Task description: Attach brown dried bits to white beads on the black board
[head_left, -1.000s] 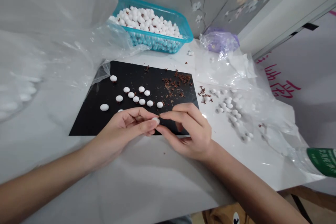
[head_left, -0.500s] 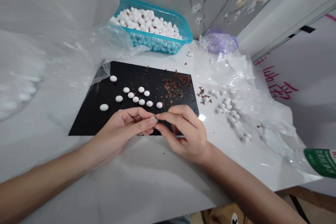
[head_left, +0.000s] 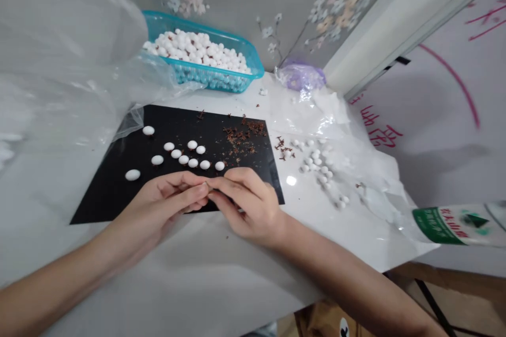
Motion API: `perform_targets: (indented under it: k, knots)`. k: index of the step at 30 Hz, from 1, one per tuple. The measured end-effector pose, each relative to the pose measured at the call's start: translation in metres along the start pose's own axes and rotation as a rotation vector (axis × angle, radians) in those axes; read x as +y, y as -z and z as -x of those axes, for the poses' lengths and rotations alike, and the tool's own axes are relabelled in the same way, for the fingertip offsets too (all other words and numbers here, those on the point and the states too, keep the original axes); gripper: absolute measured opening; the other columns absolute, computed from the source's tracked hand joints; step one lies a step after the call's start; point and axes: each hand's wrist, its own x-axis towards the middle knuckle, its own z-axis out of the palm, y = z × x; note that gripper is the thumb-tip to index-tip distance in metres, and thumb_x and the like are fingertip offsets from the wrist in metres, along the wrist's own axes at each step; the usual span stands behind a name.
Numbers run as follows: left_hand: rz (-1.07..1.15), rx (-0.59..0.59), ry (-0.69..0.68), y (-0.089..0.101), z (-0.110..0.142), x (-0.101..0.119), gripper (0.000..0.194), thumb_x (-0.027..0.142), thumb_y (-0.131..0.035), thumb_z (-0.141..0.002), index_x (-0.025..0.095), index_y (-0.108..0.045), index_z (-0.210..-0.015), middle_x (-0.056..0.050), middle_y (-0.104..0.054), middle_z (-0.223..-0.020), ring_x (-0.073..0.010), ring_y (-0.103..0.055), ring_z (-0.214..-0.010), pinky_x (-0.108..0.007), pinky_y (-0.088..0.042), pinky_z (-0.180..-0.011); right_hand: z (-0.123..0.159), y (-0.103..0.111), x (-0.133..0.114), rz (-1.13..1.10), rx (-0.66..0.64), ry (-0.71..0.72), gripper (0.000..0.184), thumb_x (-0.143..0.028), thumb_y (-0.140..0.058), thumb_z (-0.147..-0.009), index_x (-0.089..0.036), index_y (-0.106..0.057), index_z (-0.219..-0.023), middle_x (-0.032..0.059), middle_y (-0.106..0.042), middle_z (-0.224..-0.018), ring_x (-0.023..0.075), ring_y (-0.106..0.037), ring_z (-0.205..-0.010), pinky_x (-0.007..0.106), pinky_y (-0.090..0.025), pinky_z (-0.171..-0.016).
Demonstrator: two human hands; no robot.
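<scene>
In the head view, left of centre low in the frame, the left hand (head_left: 160, 202) is clamped on a small piece (head_left: 208, 186), mostly hidden by fingers; the right hand (head_left: 251, 202) meets it, its grip unclear. Both cover the near edge of a black mat (head_left: 98, 202) bearing white balls (head_left: 183, 159) and brown bits (head_left: 237, 134). A clear bag (head_left: 67, 95), upper left, overlaps the mat's corner and a teal basket (head_left: 255, 69); a bottle (head_left: 446, 225) lies lower right.

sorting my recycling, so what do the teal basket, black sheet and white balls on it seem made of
Teal basket: likely plastic; slightly shiny, its tinted front wall partly see-through.
Black sheet: flat, fairly matte, evenly dark; perhaps plastic or card.
White balls: smooth, even white, low shine; possibly foam or plastic, unclear which.
</scene>
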Motion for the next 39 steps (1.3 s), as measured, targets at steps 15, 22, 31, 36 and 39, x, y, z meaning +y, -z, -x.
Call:
perform_targets:
  k: [15, 22, 31, 36, 39]
  knots:
    - [-0.472, 0.091, -0.396, 0.021, 0.000, 0.025, 0.013, 0.034, -0.069, -0.066, 0.023, -0.065, -0.072, 0.003, -0.063, -0.067, -0.0082, -0.054, -0.057, -0.016, -0.043, -0.053, -0.008, 0.060, 0.082, 0.497, -0.150, -0.583, 0.009, -0.025, -0.056, -0.083, -0.019, -0.063, -0.085, 0.0009, -0.055, -0.089, 0.0092, -0.046, -0.051, 0.025, -0.036, -0.052]
    - [-1.334, 0.450, -0.637, 0.074, -0.014, 0.053, 0.026, 0.043, -0.056, -0.075, 0.022, -0.064, -0.088, 0.005, -0.052, -0.062, -0.0084, -0.043, -0.052, -0.019, -0.032, -0.056, -0.002, 0.069, 0.084, 0.622, -0.357, -0.669, 0.007, -0.024, -0.058, -0.078, -0.019, -0.064, -0.077, 0.0011, -0.058, -0.084, 0.0151, -0.052, -0.062, 0.025, -0.032, -0.054]
    - [-1.501, 0.312, -0.387, 0.069, -0.010, 0.051, 0.020, 0.039, -0.053, -0.079, 0.022, -0.062, -0.086, 0.005, -0.056, -0.068, -0.0100, -0.041, -0.055, -0.023, -0.019, -0.056, 0.002, 0.068, 0.090, 0.615, -0.435, -0.752, 0.014, -0.023, -0.052, -0.077, -0.018, -0.065, -0.078, 0.0037, -0.059, -0.087, 0.0144, -0.051, -0.057, 0.026, -0.032, -0.053]
    - [-1.540, 0.310, -0.397, 0.067, -0.005, 0.052, 0.019, 0.034, -0.047, -0.084, 0.020, -0.055, -0.074, 0.005, -0.049, -0.063, -0.0102, -0.036, -0.054, -0.024, -0.016, -0.056, 0.004, 0.071, 0.093, 0.558, -0.399, -0.742, 0.020, -0.030, -0.049, -0.079, -0.016, -0.064, -0.078, 0.0059, -0.059, -0.088, 0.0145, -0.049, -0.056, 0.027, -0.033, -0.054]
    - [-1.602, 0.296, -0.436, 0.069, -0.003, 0.053, 0.023, 0.037, -0.048, -0.084, 0.019, -0.056, -0.073, 0.004, -0.046, -0.062, -0.0106, -0.033, -0.054, -0.025, -0.013, -0.055, 0.005, 0.078, 0.098, 0.590, -0.323, -0.800, 0.022, -0.031, -0.049, -0.079, -0.016, -0.064, -0.083, 0.0058, -0.058, -0.086, 0.0150, -0.048, -0.056, 0.027, -0.034, -0.055]
